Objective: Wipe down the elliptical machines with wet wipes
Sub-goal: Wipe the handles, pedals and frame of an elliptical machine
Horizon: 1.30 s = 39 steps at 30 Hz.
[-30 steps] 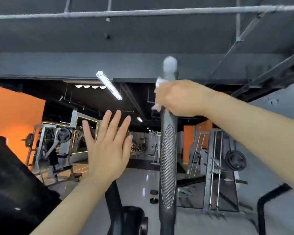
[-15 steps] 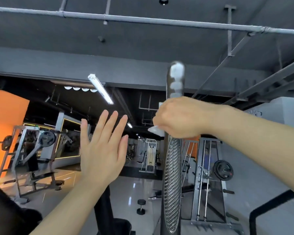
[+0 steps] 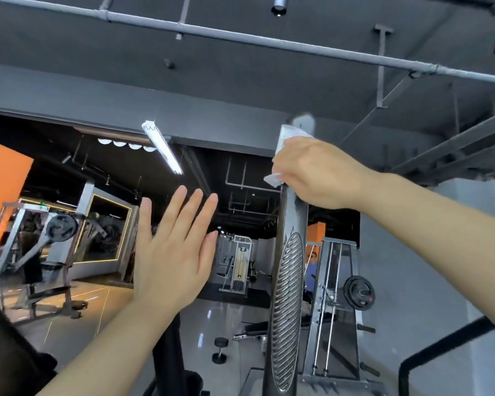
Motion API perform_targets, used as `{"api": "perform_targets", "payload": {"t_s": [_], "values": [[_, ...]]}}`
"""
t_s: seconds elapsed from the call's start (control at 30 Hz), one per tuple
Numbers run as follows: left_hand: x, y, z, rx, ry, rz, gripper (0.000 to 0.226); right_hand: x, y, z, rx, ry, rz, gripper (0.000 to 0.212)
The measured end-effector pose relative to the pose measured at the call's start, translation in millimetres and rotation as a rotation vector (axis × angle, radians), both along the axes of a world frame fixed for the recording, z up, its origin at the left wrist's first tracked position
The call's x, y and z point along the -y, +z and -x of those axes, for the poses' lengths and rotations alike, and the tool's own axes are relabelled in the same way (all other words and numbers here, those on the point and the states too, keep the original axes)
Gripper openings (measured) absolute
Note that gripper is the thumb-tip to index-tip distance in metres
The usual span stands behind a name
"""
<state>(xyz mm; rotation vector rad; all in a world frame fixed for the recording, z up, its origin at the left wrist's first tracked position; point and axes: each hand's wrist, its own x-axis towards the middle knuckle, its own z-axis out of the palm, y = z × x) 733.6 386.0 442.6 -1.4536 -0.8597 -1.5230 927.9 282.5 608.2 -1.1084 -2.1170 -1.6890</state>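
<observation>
A gym hall stretches out beyond the raised fingers: a weight rack (image 3: pixel 336 307) stands past the right hand's fingers, a plate-loaded machine (image 3: pixel 40 252) sits far off to the outer side of the left fingers, and a strip light (image 3: pixel 163 147) hangs above the left fingertips.

The elliptical's upright handlebar (image 3: pixel 289 281) rises through the middle of the view, its ribbed grip panel below the right fingers and its rounded top just above them.

The right hand (image 3: pixel 317 172) clenches around the bar near its top, fingers curled round it with a white wet wipe (image 3: pixel 290 135) trapped between them and the metal; one edge of the wipe shows above the knuckles and a corner pokes out beneath the fingers.

The left hand (image 3: pixel 172 252) is released, fingers straight and slightly spread, held in the air well apart from the bar and touching nothing.

A small dumbbell (image 3: pixel 220 350) sits on the floor far below both hands.

The step in hand looks like wiping the bar's upper section. Done well, it likely calls for keeping the wipe wrapped fully round the bar under the fingers, sliding with steady pressure over the rounded top and down onto the ribbed panel, and refolding so that loose corner does not trail uselessly.
</observation>
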Motion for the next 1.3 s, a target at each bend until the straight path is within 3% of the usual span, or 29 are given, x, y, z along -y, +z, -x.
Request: {"api": "perform_targets", "payload": {"t_s": [0.1,0.17,0.27,0.37,0.47,0.53,0.73,0.87,0.97,1.1,1.17,1.3], "values": [[-0.6,-0.7,1.1,-0.019,-0.006,0.004,0.050,2.6,-24.8,-2.8,0.048,-0.048,0.142,0.034],[-0.5,-2.2,0.6,-0.029,-0.009,-0.012,0.050,7.4,-31.9,-5.3,0.139,-0.039,0.146,0.027],[-0.7,-2.9,0.6,-0.048,-0.027,-0.055,0.048,12.8,-3.7,-5.6,0.391,0.141,-0.302,0.025],[-2.4,-2.8,1.2,-0.084,-0.009,-0.076,0.048,9.7,36.6,-9.2,0.367,0.234,-0.626,0.026],[-3.4,-3.7,0.7,-0.102,-0.002,-0.073,0.048,-5.6,34.2,-24.0,-0.068,0.247,-0.414,0.027],[-3.1,-4.3,0.4,-0.105,-0.002,-0.067,0.049,-17.1,14.7,-30.2,-0.311,0.410,-0.241,0.030],[-2.7,-5.2,0.3,-0.143,0.029,-0.049,0.049,-34.5,-50.4,-22.5,-0.537,0.605,-0.107,0.029],[-2.9,-5.1,1.1,-0.170,0.047,-0.055,0.049,-18.0,-79.4,-26.6,-0.503,0.586,-0.019,0.030],[-2.7,-5.8,0.3,-0.178,0.038,-0.065,0.049,-11.3,-59.4,-31.0,-0.392,0.609,-0.322,0.032],[-3.6,-6.1,1.9,-0.177,0.031,-0.069,0.048,-18.2,9.4,-21.4,-0.423,0.615,-0.602,0.029],[-4.0,-6.0,1.3,-0.180,0.025,-0.060,0.048,-29.0,19.6,-16.5,-0.400,0.546,-0.544,0.031],[-6.5,-6.7,3.1,-0.184,0.014,-0.060,0.049,-49.6,-17.0,-22.7,-0.317,0.514,-0.227,0.031]]}}
